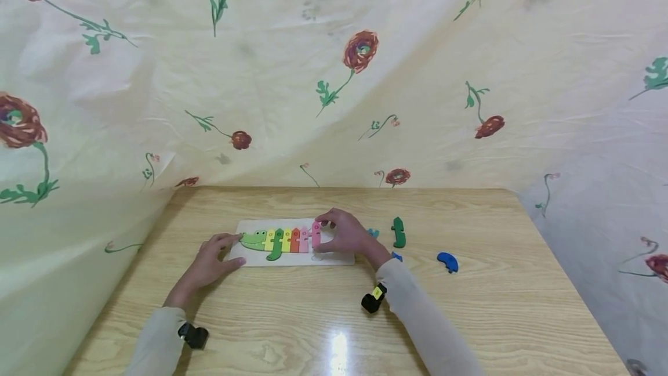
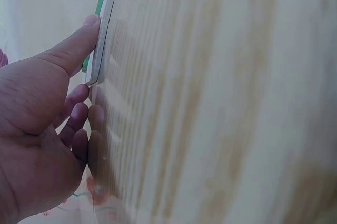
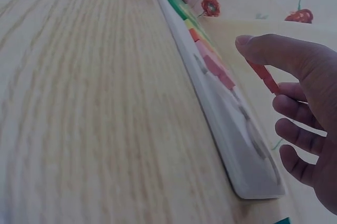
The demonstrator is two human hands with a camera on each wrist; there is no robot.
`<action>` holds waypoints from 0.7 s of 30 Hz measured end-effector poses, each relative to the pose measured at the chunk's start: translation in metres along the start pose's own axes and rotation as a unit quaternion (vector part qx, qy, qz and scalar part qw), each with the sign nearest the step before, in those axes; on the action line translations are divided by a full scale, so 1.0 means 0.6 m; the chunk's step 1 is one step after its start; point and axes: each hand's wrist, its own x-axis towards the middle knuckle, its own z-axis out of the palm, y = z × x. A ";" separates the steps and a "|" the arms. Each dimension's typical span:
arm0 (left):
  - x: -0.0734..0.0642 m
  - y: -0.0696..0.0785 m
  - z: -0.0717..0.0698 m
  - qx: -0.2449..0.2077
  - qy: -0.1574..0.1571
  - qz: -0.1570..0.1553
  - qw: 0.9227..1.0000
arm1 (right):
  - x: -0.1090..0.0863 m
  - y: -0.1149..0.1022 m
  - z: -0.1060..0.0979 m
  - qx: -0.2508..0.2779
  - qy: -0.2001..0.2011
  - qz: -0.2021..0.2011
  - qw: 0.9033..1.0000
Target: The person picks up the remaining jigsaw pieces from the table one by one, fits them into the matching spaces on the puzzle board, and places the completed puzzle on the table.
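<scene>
The reddish-pink flat jigsaw piece (image 1: 316,234), over the white rectangular board (image 1: 339,259), should handle light and stiff (perhaps smooth too), best held by its edges, as the pinching right hand (image 1: 348,235) does, while the left hand (image 1: 211,257) rests, thumb and fingers apart, against the board's left end.

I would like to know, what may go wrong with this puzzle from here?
The red-pink piece pinched in the right hand may slip, or land crooked on the white board. The right wrist, seen close to a small blue piece, could knock it away. The left hand, touching the board's edge, might shift it.
</scene>
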 end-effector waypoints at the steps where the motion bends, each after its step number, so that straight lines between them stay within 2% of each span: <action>1: 0.000 0.000 0.000 -0.001 0.001 0.000 1.000 | 0.001 0.000 0.001 -0.002 -0.001 0.000 1.000; 9: 0.000 -0.001 -0.001 0.000 0.000 -0.004 1.000 | 0.008 0.002 0.011 -0.017 -0.006 -0.007 1.000; 21: 0.001 -0.002 -0.001 -0.001 -0.001 0.002 1.000 | 0.012 0.005 0.023 -0.013 -0.019 0.017 1.000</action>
